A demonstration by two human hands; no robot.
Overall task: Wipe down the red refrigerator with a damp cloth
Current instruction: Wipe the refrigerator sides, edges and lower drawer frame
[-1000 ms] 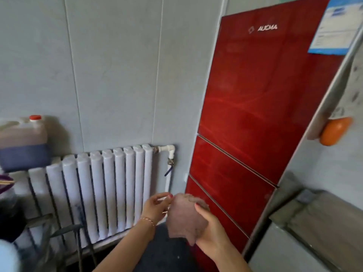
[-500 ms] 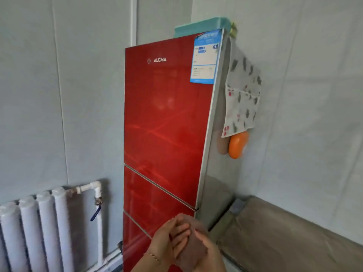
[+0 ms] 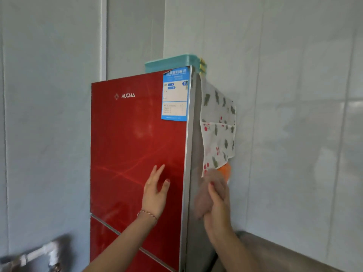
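The red refrigerator (image 3: pixel 135 146) stands in a corner of pale tiled walls, a blue label (image 3: pixel 174 95) stuck at the top of its door. The left hand (image 3: pixel 156 190) is raised before the door with fingers spread — whether it touches the surface is unclear. The right hand (image 3: pixel 217 201) grips the brownish damp cloth (image 3: pixel 204 195) at the fridge's grey side, just below a hanging patterned cloth (image 3: pixel 218 130).
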